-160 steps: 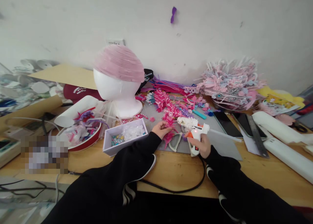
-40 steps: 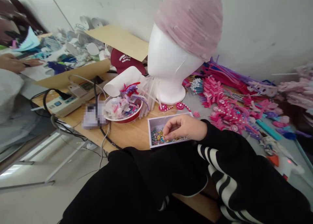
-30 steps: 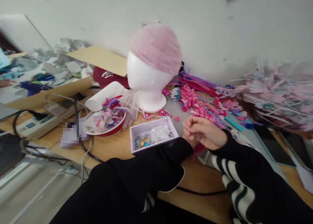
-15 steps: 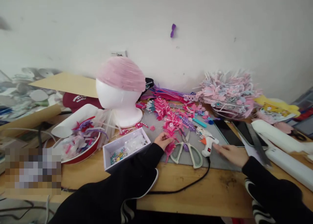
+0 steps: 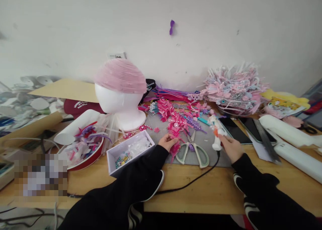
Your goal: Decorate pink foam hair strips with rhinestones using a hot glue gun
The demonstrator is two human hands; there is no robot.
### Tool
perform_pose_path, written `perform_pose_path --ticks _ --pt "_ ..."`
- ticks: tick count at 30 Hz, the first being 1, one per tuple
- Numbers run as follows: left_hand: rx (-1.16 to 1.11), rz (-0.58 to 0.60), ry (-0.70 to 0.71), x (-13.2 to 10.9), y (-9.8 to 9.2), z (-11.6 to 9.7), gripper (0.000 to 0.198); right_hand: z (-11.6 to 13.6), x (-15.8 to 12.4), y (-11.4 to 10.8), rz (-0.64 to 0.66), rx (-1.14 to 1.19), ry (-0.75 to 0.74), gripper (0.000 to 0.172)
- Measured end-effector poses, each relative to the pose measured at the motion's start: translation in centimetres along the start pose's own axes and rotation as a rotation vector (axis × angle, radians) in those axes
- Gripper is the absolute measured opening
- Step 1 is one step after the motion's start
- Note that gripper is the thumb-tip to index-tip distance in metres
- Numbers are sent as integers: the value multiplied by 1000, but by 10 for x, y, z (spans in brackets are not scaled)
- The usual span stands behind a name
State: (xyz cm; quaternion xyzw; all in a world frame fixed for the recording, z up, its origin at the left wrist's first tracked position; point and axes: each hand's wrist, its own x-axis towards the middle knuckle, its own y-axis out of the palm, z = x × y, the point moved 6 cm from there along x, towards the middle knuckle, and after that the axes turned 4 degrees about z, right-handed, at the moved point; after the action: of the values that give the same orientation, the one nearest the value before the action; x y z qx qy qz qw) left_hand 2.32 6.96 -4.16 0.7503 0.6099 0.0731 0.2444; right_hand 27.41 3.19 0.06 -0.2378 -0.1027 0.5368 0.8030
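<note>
My left hand (image 5: 167, 142) is closed on a pink feathery hair ornament (image 5: 174, 133) that lies on the grey mat (image 5: 161, 121). My right hand (image 5: 229, 147) grips the handle of a white hot glue gun (image 5: 215, 131), which stands upright with its orange nozzle up; its black cord (image 5: 191, 181) runs over the table's front edge. Pale-handled scissors (image 5: 194, 150) lie on the mat between my hands. A small lavender box (image 5: 125, 152) of beads sits just left of my left sleeve.
A white foam head (image 5: 120, 101) with a pink cap stands behind the box. A red-rimmed bowl (image 5: 87, 144) of scraps sits left. More pink ornaments (image 5: 233, 87) pile at the back right. Two phones (image 5: 235, 129), a metal ruler (image 5: 266, 139) and white rolls (image 5: 291, 146) lie to the right.
My right hand left the bead box, swung right and took hold of the glue gun, which has risen from lying on the mat. My left hand stays on the pink ornament.
</note>
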Motion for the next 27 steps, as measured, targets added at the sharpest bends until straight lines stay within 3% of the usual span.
perform_pose_path --ticks 3,6,10,14,27 --pt "-3 -33 26 7 -5 2 44 10 -1 10 -27 573 61 26" --pt "-5 -37 42 11 -6 1 43 39 -1 40 254 945 38 23" --pt "-15 -24 51 11 -6 -1 42 64 -7 69 590 1154 3 23" --pt "-9 -34 42 10 -5 -3 43 61 -19 80 758 1053 7 15" --pt "-40 -126 128 -5 0 -16 41 57 -44 76 682 555 -324 28"
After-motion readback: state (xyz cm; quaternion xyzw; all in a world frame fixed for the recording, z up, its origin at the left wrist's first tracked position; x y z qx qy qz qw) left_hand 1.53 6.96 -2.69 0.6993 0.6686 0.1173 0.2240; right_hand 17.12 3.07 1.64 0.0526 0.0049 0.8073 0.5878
